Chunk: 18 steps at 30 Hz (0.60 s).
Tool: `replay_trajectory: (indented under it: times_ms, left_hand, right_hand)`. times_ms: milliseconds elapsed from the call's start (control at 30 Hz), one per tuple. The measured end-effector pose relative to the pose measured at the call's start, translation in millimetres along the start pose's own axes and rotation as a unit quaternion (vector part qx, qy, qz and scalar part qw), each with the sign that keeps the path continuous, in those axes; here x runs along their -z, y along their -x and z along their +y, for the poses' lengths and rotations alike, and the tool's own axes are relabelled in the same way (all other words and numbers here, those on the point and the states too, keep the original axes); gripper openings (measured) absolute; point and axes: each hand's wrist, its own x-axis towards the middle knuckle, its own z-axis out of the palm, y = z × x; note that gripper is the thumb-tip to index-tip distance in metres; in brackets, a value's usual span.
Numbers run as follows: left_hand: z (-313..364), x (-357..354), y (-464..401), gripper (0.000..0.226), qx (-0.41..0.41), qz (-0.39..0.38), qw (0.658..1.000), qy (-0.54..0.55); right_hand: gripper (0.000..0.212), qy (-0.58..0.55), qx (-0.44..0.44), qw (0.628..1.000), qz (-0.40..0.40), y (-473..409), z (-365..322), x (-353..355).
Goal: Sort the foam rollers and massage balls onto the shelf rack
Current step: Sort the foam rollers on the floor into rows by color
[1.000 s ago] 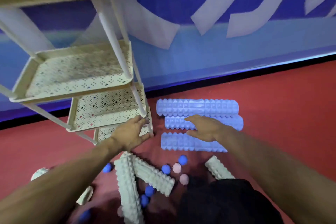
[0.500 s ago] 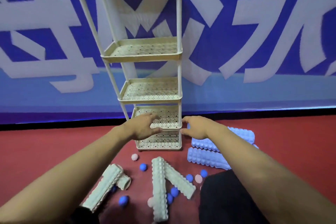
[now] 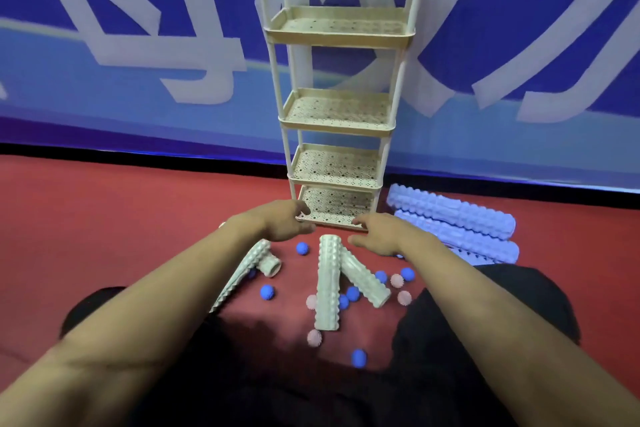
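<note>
My hands by the tall cream plastic shelf rack (image 3: pixel 337 163).
My left hand (image 3: pixel 282 224) and right hand (image 3: pixel 375 234) hold nothing, fingers loose, near its bottom tray.

Both forearms are bare from the frame's lower corners out to the wrists, with no sleeve, watch or band showing on either. The left hand (image 3: pixel 280 224) and right hand (image 3: pixel 379 232) wear no gloves or rings (as far as the blur allows). The legs below are covered in plain black cloth (image 3: pixel 485 315)
</note>
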Motion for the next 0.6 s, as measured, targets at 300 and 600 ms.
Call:
replay_trajectory:
  times_ms: [300,600]
  left_hand:
    - [-28.2,-70.4,-55.2,0.058,0.028,-0.054,0.998,0.027]
    - [-102.3,-142.3,-130.2,0.062,0.096,-0.069,0.990,0.082]
  right_hand:
    - [0.055,0.018,-0.010,0.998,-0.065,-23.4,26.5,-67.2]
    - [0.038,-0.022,-0.044,0.992,-0.115,-83.4,41.3,-150.8]
